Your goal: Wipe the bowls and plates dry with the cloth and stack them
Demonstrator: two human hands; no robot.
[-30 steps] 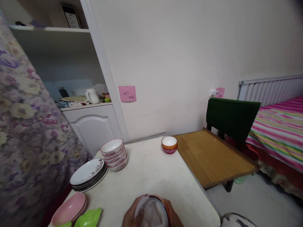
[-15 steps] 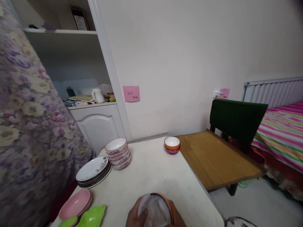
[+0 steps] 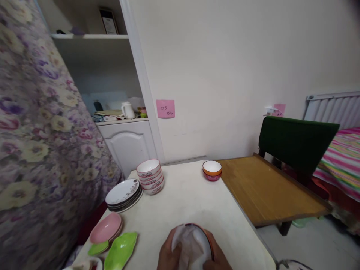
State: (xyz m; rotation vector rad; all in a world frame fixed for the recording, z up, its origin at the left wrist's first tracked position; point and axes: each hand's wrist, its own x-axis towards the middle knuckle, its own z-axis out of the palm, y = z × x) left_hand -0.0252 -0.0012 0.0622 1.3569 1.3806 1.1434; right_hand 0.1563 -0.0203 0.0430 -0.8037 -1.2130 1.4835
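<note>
1 held bowl (image 3: 203,240) low ctr., 1 cloth (image 3: 189,245) bunched inside. L hand (image 3: 168,252) curled shut on bowl's L side, thumb pressing cloth; R hand (image 3: 218,255) wrapped round R rim; bowl betw. both hands' fingers. On table (image 3: 182,200): 4 white bowls (image 3: 152,182), stacked; 2 small bowls (image 3: 212,172), stacked; 1 green dish (image 3: 120,250); plates (image 3: 123,193) stacked, no. unclear.

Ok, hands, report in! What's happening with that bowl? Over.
Left hand holding white cloth inside bowl. Right hand gripping bowl's side. Green dish off to the left, touching neither hand.
</note>
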